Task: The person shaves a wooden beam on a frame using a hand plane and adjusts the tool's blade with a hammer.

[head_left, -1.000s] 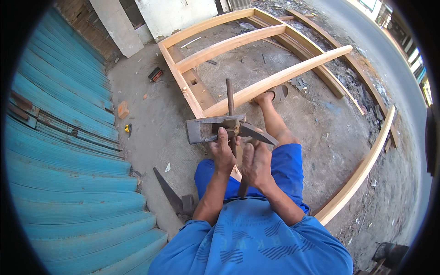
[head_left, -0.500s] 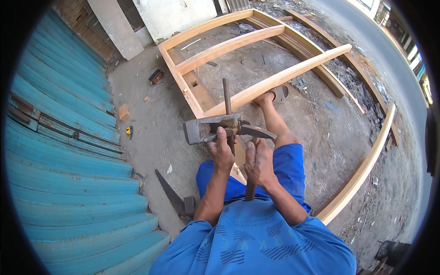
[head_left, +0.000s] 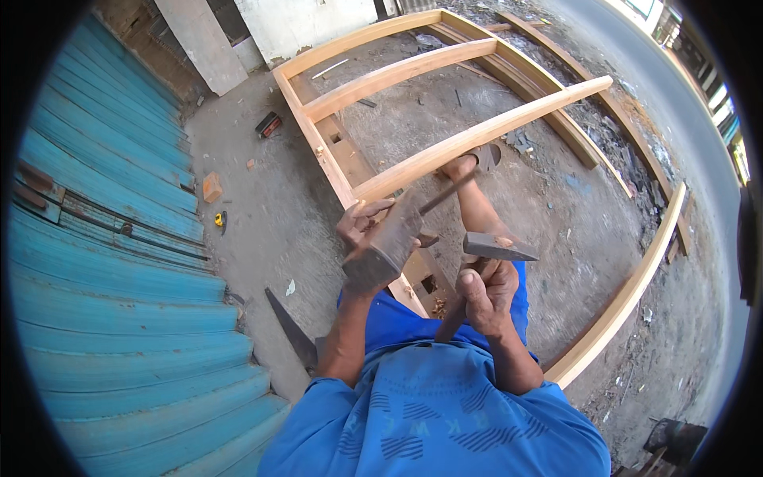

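Since the earlier frame, the plane [head_left: 385, 242] has been turned over, so that its long flat face is shown and its rod [head_left: 449, 193] is slanted up to the right, while the hammer [head_left: 481, 244] has been drawn off to the right, its head seen apart from the plane. By the bent fingers of the left hand [head_left: 362, 226] the plane is clasped at its side, some fingertips being hidden; by those of the right hand [head_left: 489, 298], closed tightly, the hammer's handle is gripped just below the head. Both tools are held above the lap, near the wooden frame [head_left: 485, 137]. The step in hand is judged to be the setting of the plane by hammer taps; for another tap, a steady hold and a clear line for the hammer head would be called for. Below, shavings [head_left: 439, 305] are scattered by a hole in the board [head_left: 419, 267]. On the ground at the left, the saw [head_left: 290, 330] and, farther off, the tape measure [head_left: 221, 220] have been left unshifted.
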{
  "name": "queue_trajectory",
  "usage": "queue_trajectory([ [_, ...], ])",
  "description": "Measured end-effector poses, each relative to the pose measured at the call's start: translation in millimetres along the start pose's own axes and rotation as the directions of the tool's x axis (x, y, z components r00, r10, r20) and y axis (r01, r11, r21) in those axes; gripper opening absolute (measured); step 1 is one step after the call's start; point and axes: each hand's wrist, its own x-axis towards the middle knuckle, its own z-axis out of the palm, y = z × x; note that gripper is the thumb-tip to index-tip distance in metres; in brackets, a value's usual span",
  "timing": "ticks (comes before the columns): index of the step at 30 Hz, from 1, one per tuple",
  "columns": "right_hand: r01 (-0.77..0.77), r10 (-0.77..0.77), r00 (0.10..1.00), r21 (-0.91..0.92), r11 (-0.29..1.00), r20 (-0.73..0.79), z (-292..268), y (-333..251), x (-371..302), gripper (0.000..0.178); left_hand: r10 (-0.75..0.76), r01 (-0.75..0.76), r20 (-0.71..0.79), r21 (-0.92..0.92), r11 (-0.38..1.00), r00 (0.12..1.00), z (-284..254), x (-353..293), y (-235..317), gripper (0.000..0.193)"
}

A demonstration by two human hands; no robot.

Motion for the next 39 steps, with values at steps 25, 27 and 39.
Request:
queue_trajectory([
  [25,-0.047,0.023,0.995,0.262,0.964,0.093,19,-38,-1,0.042,0.037,-0.098,0.382,0.14,0.985,0.923,-27,25,42,0.094],
  [27,-0.034,0.013,0.996,0.25,0.968,0.083,19,-37,-1,0.042,0.013,-0.075,0.391,0.144,0.987,0.92,-28,24,43,0.094],
  [39,-0.062,0.055,0.998,0.162,0.985,0.043,23,-25,-3,0.03,-0.093,0.039,0.332,0.167,0.985,0.939,-25,12,32,0.075],
])
